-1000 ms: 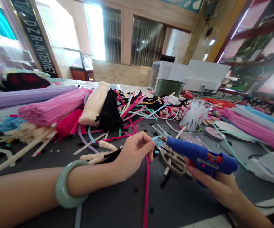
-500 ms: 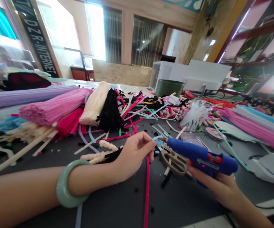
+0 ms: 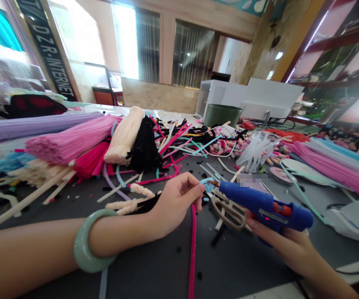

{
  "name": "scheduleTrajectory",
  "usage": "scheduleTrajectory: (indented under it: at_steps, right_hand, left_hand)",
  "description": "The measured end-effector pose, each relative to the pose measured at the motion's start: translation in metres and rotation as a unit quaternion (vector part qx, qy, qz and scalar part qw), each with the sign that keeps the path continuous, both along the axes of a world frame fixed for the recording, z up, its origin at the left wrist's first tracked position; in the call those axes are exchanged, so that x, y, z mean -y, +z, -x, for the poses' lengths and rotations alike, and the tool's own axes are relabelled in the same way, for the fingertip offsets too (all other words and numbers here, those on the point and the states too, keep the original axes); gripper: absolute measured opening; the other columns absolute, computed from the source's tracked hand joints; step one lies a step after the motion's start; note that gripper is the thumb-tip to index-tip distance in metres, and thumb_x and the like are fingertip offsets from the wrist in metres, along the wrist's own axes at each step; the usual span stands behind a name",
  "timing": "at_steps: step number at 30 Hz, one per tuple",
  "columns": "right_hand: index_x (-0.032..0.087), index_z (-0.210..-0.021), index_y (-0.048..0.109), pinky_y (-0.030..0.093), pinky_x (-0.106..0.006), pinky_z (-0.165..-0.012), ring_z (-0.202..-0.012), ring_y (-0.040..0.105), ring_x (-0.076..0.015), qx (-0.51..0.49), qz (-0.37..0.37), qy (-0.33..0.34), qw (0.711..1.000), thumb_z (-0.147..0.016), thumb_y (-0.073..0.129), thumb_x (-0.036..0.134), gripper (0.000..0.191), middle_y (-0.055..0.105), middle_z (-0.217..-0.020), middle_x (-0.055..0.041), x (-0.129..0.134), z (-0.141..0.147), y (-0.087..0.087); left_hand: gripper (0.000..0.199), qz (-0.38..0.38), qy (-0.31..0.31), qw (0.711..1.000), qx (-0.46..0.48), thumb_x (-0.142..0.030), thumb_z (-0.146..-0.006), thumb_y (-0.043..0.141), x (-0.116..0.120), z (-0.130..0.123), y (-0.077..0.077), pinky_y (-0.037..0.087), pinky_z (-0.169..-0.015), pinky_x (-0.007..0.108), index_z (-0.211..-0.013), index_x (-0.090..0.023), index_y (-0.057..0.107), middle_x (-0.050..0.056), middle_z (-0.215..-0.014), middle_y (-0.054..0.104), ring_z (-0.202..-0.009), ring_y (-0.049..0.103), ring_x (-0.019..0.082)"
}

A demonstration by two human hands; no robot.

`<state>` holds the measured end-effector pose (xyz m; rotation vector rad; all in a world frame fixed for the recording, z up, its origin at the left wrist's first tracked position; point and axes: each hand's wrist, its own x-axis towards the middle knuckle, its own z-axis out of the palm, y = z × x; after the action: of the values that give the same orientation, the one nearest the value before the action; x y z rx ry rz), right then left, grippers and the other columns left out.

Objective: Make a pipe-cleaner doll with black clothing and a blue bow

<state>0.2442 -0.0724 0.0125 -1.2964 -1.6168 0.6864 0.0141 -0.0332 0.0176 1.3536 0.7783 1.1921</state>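
Observation:
My left hand (image 3: 176, 203) pinches a small curl of light-blue pipe cleaner (image 3: 207, 185) between thumb and fingers. My right hand (image 3: 279, 241) grips a blue hot glue gun (image 3: 265, 207), whose metal nozzle almost touches the curl. A pale green bangle (image 3: 89, 241) circles my left wrist. Just behind that wrist lie a black fuzzy pipe cleaner (image 3: 148, 203) and cream twisted pipe cleaners (image 3: 129, 203). A hot-pink pipe cleaner (image 3: 193, 249) runs down the table below my left hand. Beige-handled scissors (image 3: 227, 212) lie under the glue gun.
Thick bundles of lilac, pink, cream and black pipe cleaners (image 3: 73, 141) cover the far left of the dark grey table (image 3: 154, 270). Loose stems tangle behind my hands. A clear cup of glue sticks (image 3: 257, 150) stands at the right, beside more pink bundles (image 3: 332, 168).
The glue gun and my right hand have shifted slightly to the right. My left hand and the blue curl stay almost in the same place.

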Motion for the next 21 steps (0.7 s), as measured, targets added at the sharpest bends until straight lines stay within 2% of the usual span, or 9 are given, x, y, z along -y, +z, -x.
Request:
scheduleTrajectory:
  at_steps: [21]
  right_hand:
    - [0.022,-0.066,0.07,0.052,-0.026,-0.056,-0.058,0.061,-0.0187,0.006,0.004,0.003,1.0,-0.068,0.071,0.034,0.012,0.063,-0.059,-0.0004,-0.0005,-0.0014,-0.0006]
  left_hand:
    - [0.021,0.002,-0.004,1.0,0.001,-0.03,-0.088,0.057,-0.0002,0.0001,-0.0008,0.04,-0.057,0.02,-0.077,-0.015,0.05,-0.004,-0.055,0.057,-0.052,0.053,0.006]
